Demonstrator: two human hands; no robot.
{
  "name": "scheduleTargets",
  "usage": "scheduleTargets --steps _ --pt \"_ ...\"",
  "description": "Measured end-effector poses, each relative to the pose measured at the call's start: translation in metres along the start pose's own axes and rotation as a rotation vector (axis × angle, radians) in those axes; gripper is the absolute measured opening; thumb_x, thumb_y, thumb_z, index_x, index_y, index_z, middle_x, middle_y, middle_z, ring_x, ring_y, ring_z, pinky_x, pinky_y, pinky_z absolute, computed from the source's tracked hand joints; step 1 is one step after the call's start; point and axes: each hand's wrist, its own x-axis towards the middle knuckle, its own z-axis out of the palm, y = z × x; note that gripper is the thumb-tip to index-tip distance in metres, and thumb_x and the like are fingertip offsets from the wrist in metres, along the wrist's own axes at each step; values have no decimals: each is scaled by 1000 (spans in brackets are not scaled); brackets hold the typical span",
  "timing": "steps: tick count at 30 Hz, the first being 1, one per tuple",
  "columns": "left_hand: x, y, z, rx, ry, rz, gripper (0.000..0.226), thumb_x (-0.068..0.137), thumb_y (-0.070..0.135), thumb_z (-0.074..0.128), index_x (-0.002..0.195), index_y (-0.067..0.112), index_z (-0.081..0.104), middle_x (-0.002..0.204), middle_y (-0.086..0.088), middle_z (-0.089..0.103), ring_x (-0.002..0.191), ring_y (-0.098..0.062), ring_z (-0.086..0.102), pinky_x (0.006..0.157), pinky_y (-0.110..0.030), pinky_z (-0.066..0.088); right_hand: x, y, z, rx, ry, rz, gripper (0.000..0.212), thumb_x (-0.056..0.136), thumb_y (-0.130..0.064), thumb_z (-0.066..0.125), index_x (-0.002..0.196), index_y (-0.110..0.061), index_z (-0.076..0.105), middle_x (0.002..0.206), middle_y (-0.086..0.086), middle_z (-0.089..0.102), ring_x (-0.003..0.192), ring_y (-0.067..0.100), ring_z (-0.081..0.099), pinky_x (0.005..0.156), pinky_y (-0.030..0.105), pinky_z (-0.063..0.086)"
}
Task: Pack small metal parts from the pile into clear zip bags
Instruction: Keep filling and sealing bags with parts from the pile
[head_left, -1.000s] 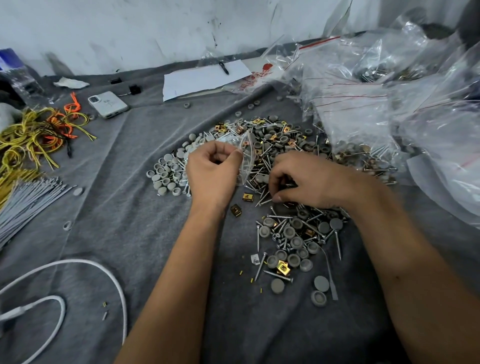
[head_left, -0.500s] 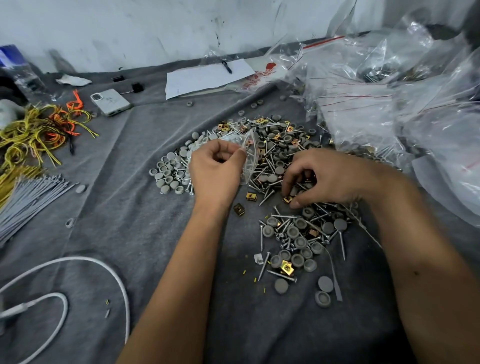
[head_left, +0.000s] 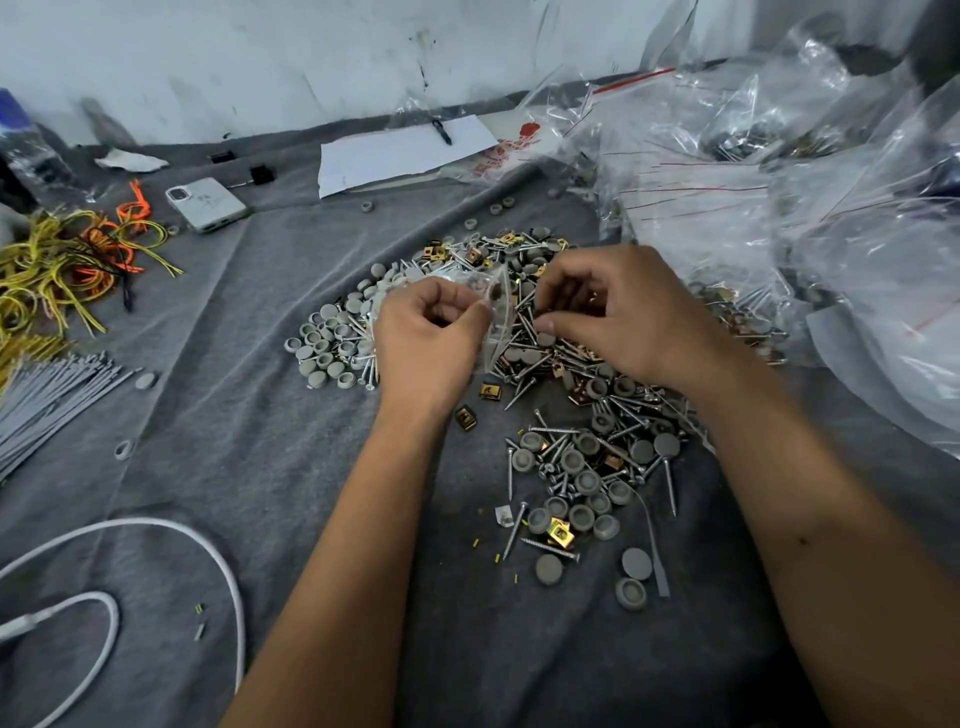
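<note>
A: What can't you make out here?

B: The bag mostly. It is clear plastic, pinched in the left hand, whose fingers curl round its edge, and it blurs into the pile behind it. A dark part or two seems to sit inside; I cannot count them.

A: And the right hand?

B: Fingers curled, tips just beside the bag's mouth. Whether they hold a part I cannot tell; the fingertips hide it.

A: Where do the parts lie?

B: On the grey cloth over the tabletop, under and around both hands: screws, grey caps, brass clips, far too many to count. Two brass clips lie apart near the left wrist.

A: Anything cut off?

B: The heap of bags at right runs out of view, as do the grey ties and yellow-and-orange cords at left. The white cable leaves the bottom left corner.

A: Single items?

B: One phone, one paper sheet with one pen on it.
</note>
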Motion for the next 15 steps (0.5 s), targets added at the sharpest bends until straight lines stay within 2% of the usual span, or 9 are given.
scheduleTargets --steps 4,6,10,15 --pt "-3 0 4 78 -110 78 4 82 11 76 78 11 74 67 -17 68 63 -42 65 60 -55 57 2 -4 12 -1 83 -54 15 83 -10 83 96 -19 80 82 -11 73 76 4 68 69 16 55" --pt "-3 0 5 64 -125 71 4 79 15 75 78 12 74 66 -18 68 60 -41 64 60 -58 56 2 -2 16 -18 110 -47 16 82 -7 84 95 -16 80 80 -8 73 74 5 68 68 17 55" --pt "-2 -3 6 10 -115 28 8 76 21 75 76 13 74 67 -17 69 58 -28 62 57 -51 55 2 -2 21 -75 188 -49 16 78 -6 87 85 -16 77 76 -14 68 67 -3 63 63 9 48" --pt "0 -6 4 -63 -120 -21 7 79 21 76 78 14 75 71 -18 72 57 -25 62 57 -37 51 2 -3 18 -75 172 -104 18 82 -12 85 99 -18 82 91 -9 76 80 -3 67 72 8 48"
